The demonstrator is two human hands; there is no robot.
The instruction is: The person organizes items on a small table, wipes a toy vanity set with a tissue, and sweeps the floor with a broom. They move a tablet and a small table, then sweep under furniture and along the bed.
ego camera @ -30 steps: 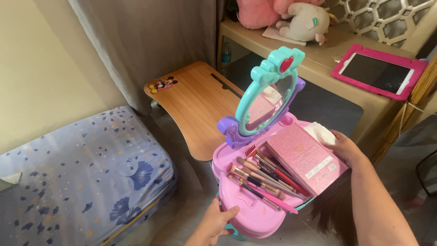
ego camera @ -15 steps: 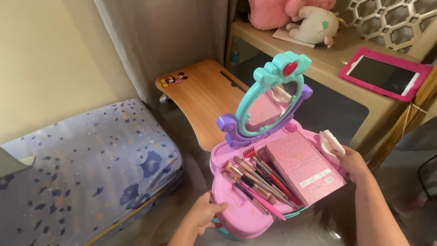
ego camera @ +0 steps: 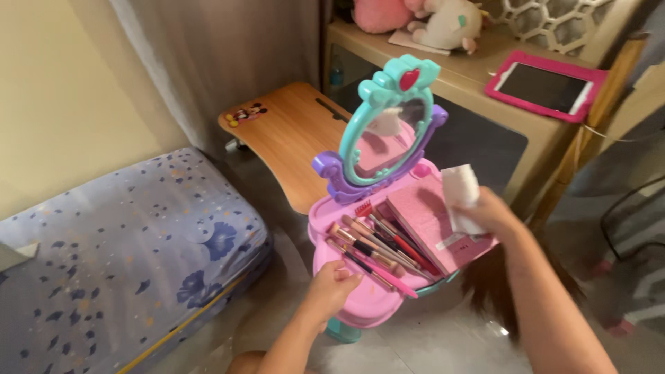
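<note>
A pink toy vanity table (ego camera: 360, 308) stands on the floor with a teal and purple mirror (ego camera: 379, 125) upright at its back. Several makeup brushes (ego camera: 374, 248) lie across its top beside a flat pink box (ego camera: 426, 225). My left hand (ego camera: 332, 285) grips the vanity's front left edge. My right hand (ego camera: 488, 211) is lifted above the pink box and holds a folded white tissue (ego camera: 460, 190).
A blue flowered mattress (ego camera: 118, 256) lies at the left. A small wooden lap table (ego camera: 291, 138) sits behind the vanity. A beige table (ego camera: 478, 83) at the back carries a tablet in a pink case (ego camera: 544, 86) and plush toys (ego camera: 429, 21). A grey curtain (ego camera: 222, 55) hangs behind.
My right hand has picked the white tissue up from the vanity's right edge and raised it over the pink box. My left hand has stayed on the front edge.
</note>
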